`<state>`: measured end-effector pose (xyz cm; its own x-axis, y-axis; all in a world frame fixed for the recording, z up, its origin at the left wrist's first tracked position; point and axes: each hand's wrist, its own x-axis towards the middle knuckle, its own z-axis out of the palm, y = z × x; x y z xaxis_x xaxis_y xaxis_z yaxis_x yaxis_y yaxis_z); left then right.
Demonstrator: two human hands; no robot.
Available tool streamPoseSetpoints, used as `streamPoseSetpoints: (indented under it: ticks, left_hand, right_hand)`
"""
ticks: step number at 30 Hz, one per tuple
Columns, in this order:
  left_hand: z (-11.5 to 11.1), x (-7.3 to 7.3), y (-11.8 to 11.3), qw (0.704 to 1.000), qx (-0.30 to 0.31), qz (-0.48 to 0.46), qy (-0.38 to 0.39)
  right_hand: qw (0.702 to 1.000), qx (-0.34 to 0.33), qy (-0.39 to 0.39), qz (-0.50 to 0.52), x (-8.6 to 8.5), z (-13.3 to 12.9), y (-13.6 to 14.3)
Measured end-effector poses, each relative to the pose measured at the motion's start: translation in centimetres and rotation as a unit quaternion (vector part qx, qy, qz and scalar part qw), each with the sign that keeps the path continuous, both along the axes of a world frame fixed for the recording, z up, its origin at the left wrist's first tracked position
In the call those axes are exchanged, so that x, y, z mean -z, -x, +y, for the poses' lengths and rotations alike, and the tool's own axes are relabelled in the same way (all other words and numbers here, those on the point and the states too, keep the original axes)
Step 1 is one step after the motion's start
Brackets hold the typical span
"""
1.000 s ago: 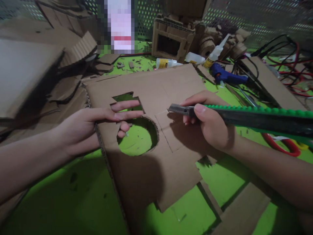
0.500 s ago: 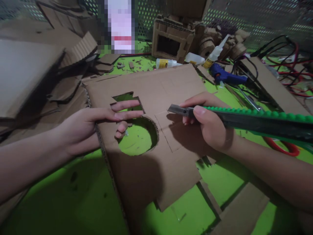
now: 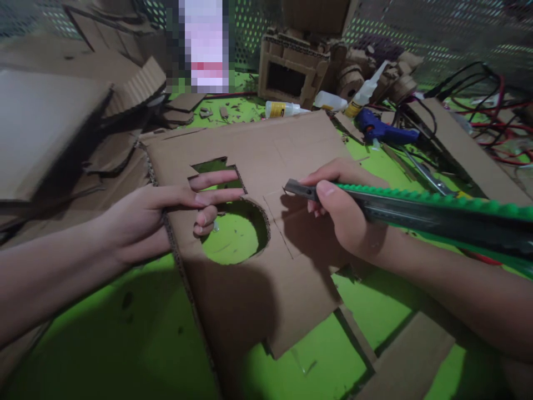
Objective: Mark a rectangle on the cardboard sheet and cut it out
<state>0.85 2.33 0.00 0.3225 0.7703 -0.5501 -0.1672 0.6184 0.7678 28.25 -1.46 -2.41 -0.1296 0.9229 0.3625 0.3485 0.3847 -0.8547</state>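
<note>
A brown cardboard sheet (image 3: 233, 300) lies across the middle, with a round hole and angular openings cut through it. My left hand (image 3: 137, 216) grips its left edge; fingers show over and through the openings near the round hole. In my right hand (image 3: 343, 208) is a utility knife (image 3: 416, 214) with a green ridged edge and dark body. Its short blade touches, or nearly touches, the sheet at the upper end of a drawn or scored outline right of the hole. My right fingers wrap the knife close behind the blade, partly hidden by it.
Glue bottles (image 3: 283, 109) and a blue glue gun (image 3: 381, 126) lie behind the sheet. A cardboard box construction (image 3: 287, 66) stands at the back. Cardboard pieces (image 3: 45, 128) are stacked left; tangled wires (image 3: 495, 128) lie right. A cardboard strip (image 3: 412, 355) sits at front right.
My right hand has shifted slightly left, and the rear of the utility knife has dropped a little. The left hand and cardboard sheet look nearly unmoved.
</note>
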Motion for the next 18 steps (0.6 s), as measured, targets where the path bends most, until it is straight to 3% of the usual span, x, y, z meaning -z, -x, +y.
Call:
streamPoseSetpoints:
  ticks: [4,18]
  left_hand:
    - [-0.10,0.03,0.05,1.000,-0.010,-0.014,0.004]
    - [-0.24,0.36,0.38,0.998,0.016,-0.047,-0.027]
  right_hand:
    - [0.998,0.000,-0.055,-0.014,-0.11,-0.14,0.84]
    - [0.998,0.033,-0.052,0.009,0.62,-0.55,0.18]
